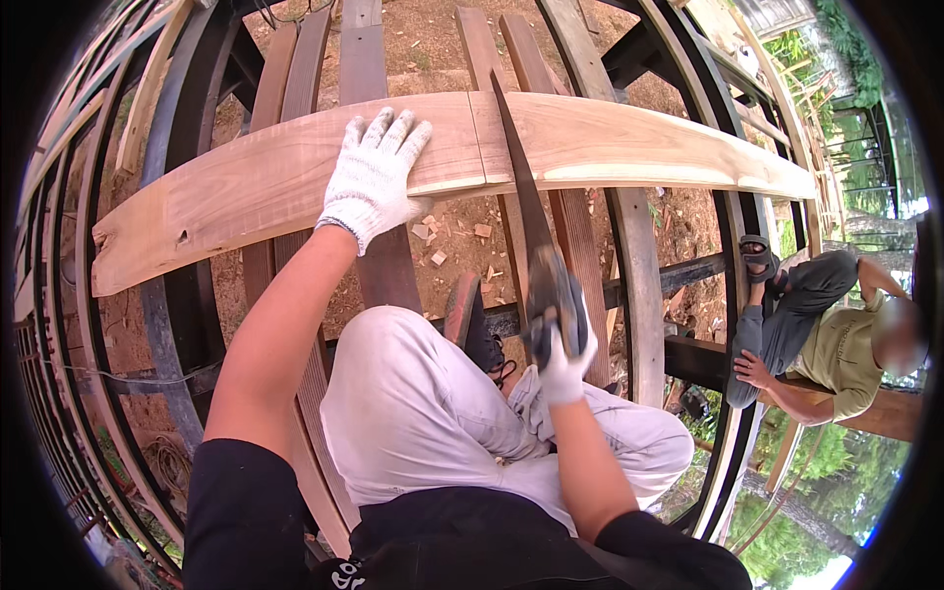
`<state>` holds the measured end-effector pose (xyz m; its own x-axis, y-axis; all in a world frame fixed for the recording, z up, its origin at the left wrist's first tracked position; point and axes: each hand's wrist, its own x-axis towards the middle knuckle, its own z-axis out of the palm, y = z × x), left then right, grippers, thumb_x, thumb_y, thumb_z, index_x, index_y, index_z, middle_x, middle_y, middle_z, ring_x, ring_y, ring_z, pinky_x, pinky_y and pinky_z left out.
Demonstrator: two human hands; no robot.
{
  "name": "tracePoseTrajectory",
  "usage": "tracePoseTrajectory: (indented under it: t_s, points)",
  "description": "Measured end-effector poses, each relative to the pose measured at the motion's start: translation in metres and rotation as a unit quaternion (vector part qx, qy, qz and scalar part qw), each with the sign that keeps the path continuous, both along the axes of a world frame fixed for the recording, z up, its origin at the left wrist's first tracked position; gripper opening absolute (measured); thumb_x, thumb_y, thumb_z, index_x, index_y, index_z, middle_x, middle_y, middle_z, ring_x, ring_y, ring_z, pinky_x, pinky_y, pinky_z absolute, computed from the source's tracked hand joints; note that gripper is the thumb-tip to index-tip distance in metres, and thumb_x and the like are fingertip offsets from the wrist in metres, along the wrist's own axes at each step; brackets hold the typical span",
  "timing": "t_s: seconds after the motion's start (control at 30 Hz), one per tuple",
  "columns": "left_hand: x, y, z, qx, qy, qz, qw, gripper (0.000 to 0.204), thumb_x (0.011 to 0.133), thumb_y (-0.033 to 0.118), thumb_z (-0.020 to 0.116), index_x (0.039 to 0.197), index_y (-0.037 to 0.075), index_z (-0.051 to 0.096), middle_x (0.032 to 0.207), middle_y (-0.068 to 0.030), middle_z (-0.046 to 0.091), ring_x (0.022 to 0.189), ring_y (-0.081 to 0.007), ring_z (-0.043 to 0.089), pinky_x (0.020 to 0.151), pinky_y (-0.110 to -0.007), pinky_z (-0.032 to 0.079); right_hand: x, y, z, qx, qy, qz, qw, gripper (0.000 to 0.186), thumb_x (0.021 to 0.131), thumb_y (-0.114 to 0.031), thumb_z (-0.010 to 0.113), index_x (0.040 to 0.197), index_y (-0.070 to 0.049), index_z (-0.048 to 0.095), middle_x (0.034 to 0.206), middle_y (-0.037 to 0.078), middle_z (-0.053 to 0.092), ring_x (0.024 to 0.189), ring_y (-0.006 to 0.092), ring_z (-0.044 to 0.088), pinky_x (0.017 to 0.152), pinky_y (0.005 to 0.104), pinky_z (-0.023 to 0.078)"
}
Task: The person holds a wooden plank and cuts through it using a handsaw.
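Left hand flat on the wood board, fingers spread, right hand squeezing a saw by its handle, blade over the board

The right grip, a white-gloved hand, partly hides the handle of the long dark handsaw. The broad, curved, light-brown wooden plank covers stretches of dark-brown timber slats below. The olive-shirted co-worker's face is blurred.
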<state>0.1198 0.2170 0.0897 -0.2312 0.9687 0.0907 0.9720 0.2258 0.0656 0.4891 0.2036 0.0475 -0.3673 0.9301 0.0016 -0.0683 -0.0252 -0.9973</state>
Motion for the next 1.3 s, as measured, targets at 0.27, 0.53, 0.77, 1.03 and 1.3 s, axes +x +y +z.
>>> tracePoseTrajectory:
  t_s: [0.27,0.53,0.77,1.03,1.3]
  points:
    - [-0.005,0.000,-0.010,0.004,-0.020,-0.012,1.000,0.101,0.082,0.051,0.087,0.168,0.014,0.048,0.176,-0.0162,0.044,0.167,-0.0358,0.034,0.139,-0.055,0.018,-0.028,0.046,-0.041,0.023,-0.067,-0.021,0.997,0.068,0.100,-0.007,0.068,0.165,0.003,0.050,0.136,0.017,0.075,0.105,0.0222,0.079,0.089,0.0347,0.063]
    - [0.004,0.009,-0.002,0.007,0.007,-0.003,1.000,0.106,0.079,0.051,0.090,0.169,0.016,0.046,0.177,-0.0145,0.042,0.167,-0.0358,0.034,0.139,-0.057,0.020,-0.022,0.039,-0.028,0.099,-0.023,-0.011,0.995,0.057,0.108,-0.011,0.066,0.161,0.003,0.053,0.092,0.005,0.070,0.067,0.0110,0.065,0.060,0.0305,0.056]
    - [-0.006,0.002,-0.018,0.021,-0.008,-0.012,1.000,0.102,0.080,0.051,0.088,0.167,0.014,0.049,0.176,-0.0152,0.044,0.166,-0.0361,0.035,0.139,-0.056,0.020,-0.033,0.041,-0.024,0.023,-0.008,-0.002,1.000,0.055,0.106,-0.001,0.063,0.160,0.000,0.055,0.103,0.005,0.070,0.077,0.0136,0.069,0.070,0.0351,0.062]
    - [0.007,0.012,-0.001,0.004,0.007,-0.006,1.000,0.106,0.078,0.052,0.089,0.169,0.015,0.046,0.177,-0.0145,0.042,0.167,-0.0354,0.034,0.139,-0.056,0.019,0.004,0.026,-0.036,0.043,-0.045,-0.026,0.998,0.066,0.103,-0.009,0.068,0.166,0.000,0.050,0.118,0.009,0.078,0.076,0.0118,0.072,0.066,0.0294,0.059]
    - [-0.006,0.001,-0.016,0.013,0.002,-0.008,1.000,0.109,0.077,0.054,0.090,0.169,0.016,0.045,0.178,-0.0148,0.042,0.166,-0.0353,0.035,0.139,-0.056,0.019,-0.019,0.040,-0.028,0.036,-0.055,-0.009,0.998,0.057,0.104,-0.001,0.064,0.160,0.004,0.054,0.104,0.008,0.072,0.072,0.0137,0.066,0.071,0.0361,0.063]
